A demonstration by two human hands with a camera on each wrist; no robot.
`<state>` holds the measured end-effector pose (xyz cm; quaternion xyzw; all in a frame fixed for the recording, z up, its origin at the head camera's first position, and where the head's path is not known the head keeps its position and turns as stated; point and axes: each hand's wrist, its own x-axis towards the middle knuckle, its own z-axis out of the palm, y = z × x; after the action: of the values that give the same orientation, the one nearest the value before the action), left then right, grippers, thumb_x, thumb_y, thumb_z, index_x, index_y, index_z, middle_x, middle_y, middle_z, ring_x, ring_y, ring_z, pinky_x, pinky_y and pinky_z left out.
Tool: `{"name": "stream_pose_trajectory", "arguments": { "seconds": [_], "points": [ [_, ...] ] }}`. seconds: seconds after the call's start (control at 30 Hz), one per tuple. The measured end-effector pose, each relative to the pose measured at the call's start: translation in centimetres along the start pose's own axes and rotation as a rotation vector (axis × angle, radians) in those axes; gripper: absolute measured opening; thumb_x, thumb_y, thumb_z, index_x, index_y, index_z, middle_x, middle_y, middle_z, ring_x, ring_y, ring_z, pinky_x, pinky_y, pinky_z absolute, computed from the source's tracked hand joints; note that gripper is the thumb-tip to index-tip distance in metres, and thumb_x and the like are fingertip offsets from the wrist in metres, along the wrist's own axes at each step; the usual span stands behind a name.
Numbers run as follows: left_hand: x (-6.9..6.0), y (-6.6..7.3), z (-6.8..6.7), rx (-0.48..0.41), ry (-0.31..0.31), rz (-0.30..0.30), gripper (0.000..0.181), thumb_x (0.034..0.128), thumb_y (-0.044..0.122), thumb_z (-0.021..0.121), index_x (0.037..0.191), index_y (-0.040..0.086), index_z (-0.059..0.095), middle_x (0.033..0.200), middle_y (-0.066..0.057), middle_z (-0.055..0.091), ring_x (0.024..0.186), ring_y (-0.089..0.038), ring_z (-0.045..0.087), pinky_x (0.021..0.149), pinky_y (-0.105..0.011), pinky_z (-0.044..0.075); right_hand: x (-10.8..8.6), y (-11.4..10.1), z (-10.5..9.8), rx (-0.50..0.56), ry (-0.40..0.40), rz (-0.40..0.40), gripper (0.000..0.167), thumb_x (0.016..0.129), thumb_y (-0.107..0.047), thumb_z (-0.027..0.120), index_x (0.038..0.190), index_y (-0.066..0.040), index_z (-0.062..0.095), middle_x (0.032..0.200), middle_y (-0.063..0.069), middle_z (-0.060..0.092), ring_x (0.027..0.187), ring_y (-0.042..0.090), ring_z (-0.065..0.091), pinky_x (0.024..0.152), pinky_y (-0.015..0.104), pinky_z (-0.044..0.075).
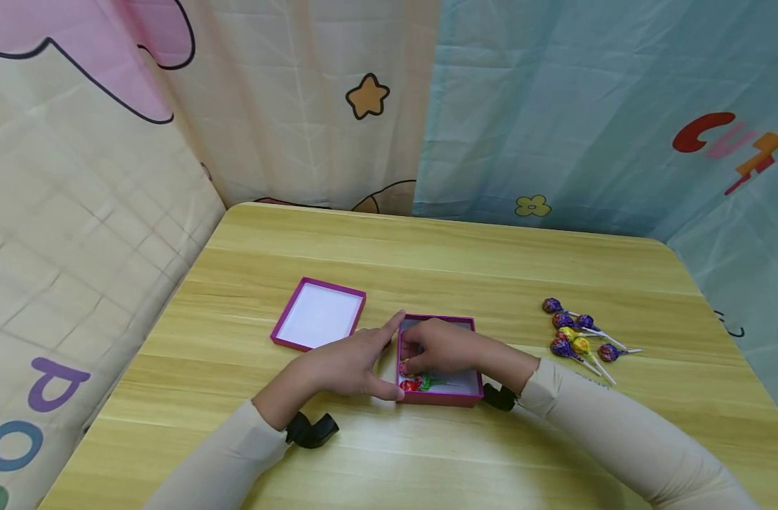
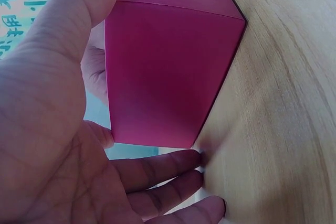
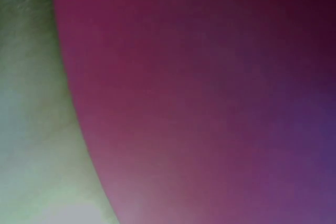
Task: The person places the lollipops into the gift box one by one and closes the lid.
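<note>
- Lid: upturned beside box.
- Left hand: spread wide along box's left wall; slackening could let box slide.
- Boxed lollipops: near-left corner.
- Right hand: inside box; hold hidden, cannot tell; might jostle these.
- Loose lollipops: table, right.

Curtained-off work area, room type indeterminate, wood-grain bench, cartoon-printed fabric curtains along back and both sides

1 box, 1 lid, 7 lollies on tbl.
</note>
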<state>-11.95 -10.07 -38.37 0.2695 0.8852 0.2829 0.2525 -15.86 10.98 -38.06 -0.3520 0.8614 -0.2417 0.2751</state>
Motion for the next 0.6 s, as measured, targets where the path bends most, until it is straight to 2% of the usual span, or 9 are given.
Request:
{"name": "stream_pose_trajectory", "arguments": {
  "seconds": [0.6],
  "points": [
    [0.01,0.15,-0.12,0.001,0.000,0.003,0.118,0.0791,0.059,0.076,0.161,0.021,0.000,0.152,-0.011,0.041,0.135,-0.021,0.041,0.110,-0.041,0.035,-0.04,0.00,-0.25,0.006,-0.019,-0.009,0.012,0.091,-0.018,0.072,0.083,-0.016,0.063,0.072,-0.008,0.058,0.066,0.007,0.052,0.062,0.026,0.044]
  ]
}}
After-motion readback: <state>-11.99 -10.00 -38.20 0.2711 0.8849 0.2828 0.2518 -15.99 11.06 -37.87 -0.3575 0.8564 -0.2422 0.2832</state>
